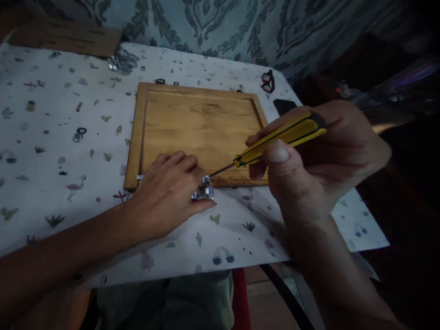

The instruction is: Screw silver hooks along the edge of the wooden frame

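A framed wooden door panel (202, 121) lies flat on the table. At its near edge a shiny metal cabinet hinge (205, 192) sits partly under my left hand (167, 195). The fingers of that hand press over the panel and hinge, with the thumb along the hinge's near side. My right hand (323, 165) grips the yellow and black handle of a screwdriver (295, 133), held at a slant. Its thin shaft points down to the left, and the tip meets the hinge or a screw in it; which one I cannot tell.
A patterned white cloth covers the table (68, 183). Several metal hinges (123, 62) are piled at the back left beside a brown cardboard piece (65, 39). Glasses (268, 81) and a dark flat object (284, 106) lie at the back right. A patterned wall (220, 27) stands behind.
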The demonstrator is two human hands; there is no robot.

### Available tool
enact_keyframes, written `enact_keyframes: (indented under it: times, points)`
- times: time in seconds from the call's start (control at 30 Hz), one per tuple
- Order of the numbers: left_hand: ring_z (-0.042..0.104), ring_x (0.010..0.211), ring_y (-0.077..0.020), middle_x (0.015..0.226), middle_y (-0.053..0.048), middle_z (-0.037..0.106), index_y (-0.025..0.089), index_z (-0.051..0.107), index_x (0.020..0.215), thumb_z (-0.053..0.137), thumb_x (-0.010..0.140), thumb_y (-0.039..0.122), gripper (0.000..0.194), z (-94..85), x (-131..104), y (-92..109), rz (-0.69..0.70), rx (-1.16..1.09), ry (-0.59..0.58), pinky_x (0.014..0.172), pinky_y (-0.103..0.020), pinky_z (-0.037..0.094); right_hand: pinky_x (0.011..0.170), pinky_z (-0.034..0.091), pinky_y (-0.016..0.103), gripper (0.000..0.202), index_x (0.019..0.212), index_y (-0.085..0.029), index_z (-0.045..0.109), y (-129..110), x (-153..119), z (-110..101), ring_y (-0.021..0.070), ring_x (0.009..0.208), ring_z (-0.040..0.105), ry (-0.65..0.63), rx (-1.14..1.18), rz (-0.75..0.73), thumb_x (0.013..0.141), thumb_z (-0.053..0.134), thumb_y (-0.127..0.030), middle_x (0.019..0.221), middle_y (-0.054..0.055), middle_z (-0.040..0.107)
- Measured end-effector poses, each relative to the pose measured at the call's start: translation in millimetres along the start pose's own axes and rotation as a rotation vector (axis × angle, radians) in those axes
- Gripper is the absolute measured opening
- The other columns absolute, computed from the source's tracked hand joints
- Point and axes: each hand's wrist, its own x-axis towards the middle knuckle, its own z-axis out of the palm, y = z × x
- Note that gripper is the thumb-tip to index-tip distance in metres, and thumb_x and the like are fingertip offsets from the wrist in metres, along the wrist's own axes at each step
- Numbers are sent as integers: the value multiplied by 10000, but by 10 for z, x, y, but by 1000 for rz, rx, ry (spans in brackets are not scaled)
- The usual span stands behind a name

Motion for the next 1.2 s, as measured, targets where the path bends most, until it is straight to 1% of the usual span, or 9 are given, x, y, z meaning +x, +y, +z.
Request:
enact_keyframes:
  times: [0.17,0.33,0.53,0.67,0.83,0.9,1.0,1.1,1.2]
  points:
    - [597,1054,-296,1009,-64,661,188,698,961,676,909,518,335,16,-8,-3,16,30,41,870,-424,477,372,447,282,109,856,-326,741,38,-5,-10,127,450,555,-73,-22,-33,790,827,-340,740,-44,703]
    - [609,1021,-277,978,-46,671,206,696,927,691,888,548,345,62,-13,-26,40,53,99,839,-399,482,362,446,269,111,872,-316,735,40,4,-19,124,450,561,-96,-20,-56,799,818,-305,754,-44,713]
    - [608,1021,-295,974,-59,669,195,694,938,704,873,565,376,40,-7,-23,39,51,76,830,-431,485,403,487,280,141,859,-265,745,25,-18,-11,126,467,584,-97,15,13,783,847,-326,768,-4,712]
    - [604,1050,-305,1007,-76,671,176,697,970,673,912,518,348,12,-16,-7,37,29,48,860,-451,482,402,476,290,147,849,-287,751,35,-30,-8,140,495,586,-77,34,35,773,850,-365,757,-8,706]
    - [600,1061,-306,1012,-71,668,187,696,975,675,907,522,342,20,-20,-7,26,29,57,882,-453,485,403,475,314,256,821,-295,735,42,-39,2,170,525,591,-55,47,79,696,900,-446,764,6,713]
    - [602,1069,-311,1023,-74,667,185,698,980,672,913,506,330,16,-21,-7,21,20,42,894,-460,483,405,472,312,244,819,-296,732,41,-41,9,163,515,581,-54,56,83,714,888,-451,751,3,707]
    - [603,1073,-322,1028,-79,666,181,700,968,683,905,500,325,8,-25,-5,15,7,35,902,-470,484,405,464,318,182,853,-324,744,25,-45,18,158,502,567,-72,73,100,749,867,-409,760,-14,696]
    - [602,1063,-317,1012,-77,664,178,691,968,687,904,500,328,10,-28,-5,20,9,42,900,-462,486,426,458,334,161,871,-359,747,-3,-52,19,172,524,575,-86,82,131,760,861,-383,778,-26,697]
    - [600,1062,-313,1012,-73,664,177,683,968,679,915,479,307,20,-24,-8,25,16,53,894,-454,483,443,435,344,154,866,-360,746,-25,-61,12,187,554,594,-68,90,137,765,858,-387,784,-21,701]
